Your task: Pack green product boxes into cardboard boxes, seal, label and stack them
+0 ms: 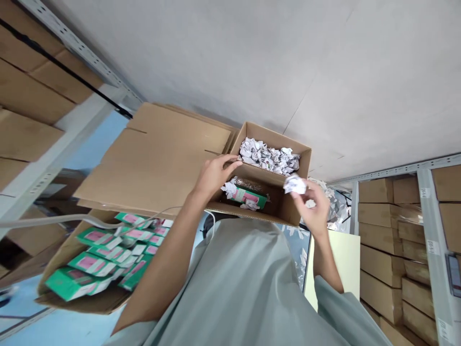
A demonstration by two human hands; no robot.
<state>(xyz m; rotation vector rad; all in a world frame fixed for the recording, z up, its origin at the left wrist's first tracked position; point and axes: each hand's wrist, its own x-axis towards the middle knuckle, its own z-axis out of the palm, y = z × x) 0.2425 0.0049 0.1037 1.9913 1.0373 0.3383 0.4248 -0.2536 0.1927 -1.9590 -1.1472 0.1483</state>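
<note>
A crumpled paper ball [294, 184] is pinched in my right hand [315, 206], above the right end of the near open cardboard box [275, 209]. Inside that box lies a green and pink product box [248, 196] with some crumpled paper and clear plastic around it. Right behind stands a second open cardboard box [275, 138], holding many crumpled white papers [268, 156]. My left hand [216, 175] has its thumb and forefinger closed at the left end of the edge where the two boxes meet.
Flattened cardboard sheets [162, 156] lie left of the boxes. Below them, a carton [54, 269] holds several green and pink product boxes [90, 264]. Shelves with brown cartons [378, 245] stand on both sides. A grey wall [288, 62] rises behind; a cable [65, 218] crosses at left.
</note>
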